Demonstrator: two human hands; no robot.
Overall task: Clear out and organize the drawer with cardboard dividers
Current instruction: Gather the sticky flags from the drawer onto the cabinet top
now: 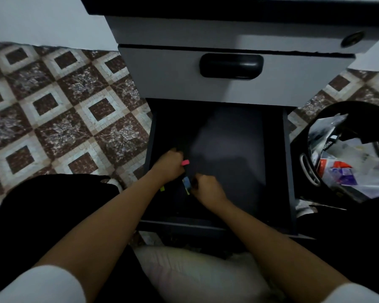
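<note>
The bottom drawer [290,162] of a grey cabinet stands pulled out, and its dark floor is almost bare. Both of my hands are down inside its front left part. My left hand [169,166] is curled and holds a small pink item [185,162] at its fingertips. A green-yellow bit [162,189] shows below its wrist. My right hand [208,185] is curled close beside it and pinches a small blue and yellow item [186,183]. The items are too small and dim to name. No cardboard divider is visible.
A closed grey drawer with a black handle [231,66] sits above the open one. On the right stands a black bag [346,149] full of plastic wrappers and papers. A patterned tile floor [59,110] lies on the left. A pale cushion [197,274] lies below the drawer front.
</note>
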